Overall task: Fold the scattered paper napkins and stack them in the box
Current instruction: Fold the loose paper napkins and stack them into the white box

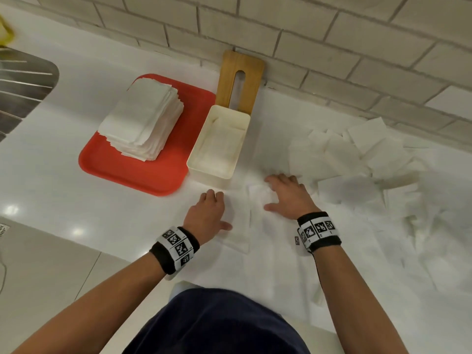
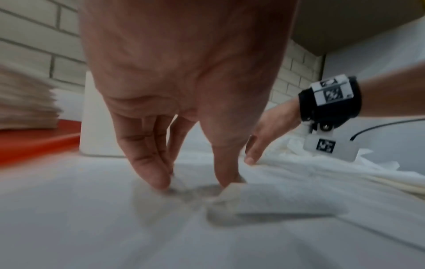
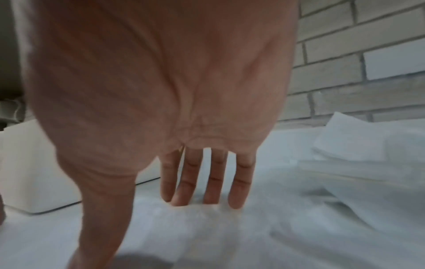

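A white paper napkin (image 1: pixel 240 226) lies flat on the white counter between my hands, one edge folded up (image 2: pixel 287 200). My left hand (image 1: pixel 221 210) stands at its left edge, fingertips (image 2: pixel 161 182) down on the counter and thumb against the raised corner. My right hand (image 1: pixel 274 194) presses on the napkin's far right part (image 3: pixel 184 227) with straight, spread fingers (image 3: pixel 236 196). The open cream box (image 1: pixel 199 172) stands just beyond the left hand, a few napkins lying inside. Several loose napkins (image 1: pixel 357 154) are scattered to the right.
A red tray (image 1: pixel 132 172) left of the box carries a tall stack of white napkins (image 1: pixel 143 118). The wooden box lid (image 1: pixel 240 80) leans on the brick wall. A steel sink (image 1: pixel 20 88) is at far left. The counter's front edge runs near my body.
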Tool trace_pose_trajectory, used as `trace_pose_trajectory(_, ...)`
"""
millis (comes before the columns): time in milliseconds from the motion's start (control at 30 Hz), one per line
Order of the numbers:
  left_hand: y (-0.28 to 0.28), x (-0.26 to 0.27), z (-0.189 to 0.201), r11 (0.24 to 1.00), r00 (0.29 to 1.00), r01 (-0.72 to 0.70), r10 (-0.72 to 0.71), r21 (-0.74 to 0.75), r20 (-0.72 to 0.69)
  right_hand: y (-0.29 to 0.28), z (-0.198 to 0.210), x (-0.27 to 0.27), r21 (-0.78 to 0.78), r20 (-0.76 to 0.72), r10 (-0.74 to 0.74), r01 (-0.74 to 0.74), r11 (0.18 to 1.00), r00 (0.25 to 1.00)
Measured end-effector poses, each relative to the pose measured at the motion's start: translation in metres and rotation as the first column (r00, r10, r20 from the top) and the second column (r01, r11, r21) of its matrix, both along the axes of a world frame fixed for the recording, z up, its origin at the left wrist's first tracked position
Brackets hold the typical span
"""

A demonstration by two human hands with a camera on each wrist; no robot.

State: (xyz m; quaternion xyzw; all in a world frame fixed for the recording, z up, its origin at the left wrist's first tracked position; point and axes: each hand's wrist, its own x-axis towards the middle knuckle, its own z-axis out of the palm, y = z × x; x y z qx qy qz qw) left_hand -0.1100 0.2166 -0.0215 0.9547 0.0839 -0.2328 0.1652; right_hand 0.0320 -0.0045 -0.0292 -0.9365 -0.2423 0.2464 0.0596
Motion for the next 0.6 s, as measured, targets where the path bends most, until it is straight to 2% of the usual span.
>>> trace_pose_trajectory(100, 0.001, 0.003, -0.015, 0.984, 0.996, -0.085, 0.086, -0.154, -0.003, -0.001, -0.004, -0.001, 0.026, -0.043, -0.015, 0.016, 1.000, 0.999)
trace_pose_trajectory(167, 0.004, 0.003, -0.022, 0.970, 0.995, -0.091, 0.095, -0.227, 0.008, -0.005, -0.001, -0.005, 0.157, -0.063, -0.040, 0.049, 0.986, 0.997)
trace_pose_trajectory(267, 0.012, -0.002, -0.028, 0.939, 0.986, -0.099, 0.137, -0.330, 0.093, -0.019, 0.018, -0.016, 0.476, -0.003, -0.135, 0.120, 0.871, 0.991)
trace_pose_trajectory(367, 0.022, -0.005, -0.022, 0.891, 0.966, -0.078, 0.178, -0.448, 0.185, -0.035, 0.057, -0.028, 0.668, 0.076, -0.249, 0.136, 0.731, 0.966)
trace_pose_trajectory(500, 0.027, 0.001, 0.011, 0.801, 0.934, -0.052, 0.250, -0.596, 0.254, -0.048, 0.092, -0.031, 0.695, 0.182, -0.359, 0.139, 0.706, 0.916)
trace_pose_trajectory(600, 0.021, 0.015, 0.044, 0.762, 0.905, -0.044, 0.304, -0.647, 0.298, -0.051, 0.098, -0.032, 0.722, 0.114, -0.413, 0.210, 0.660, 0.904)
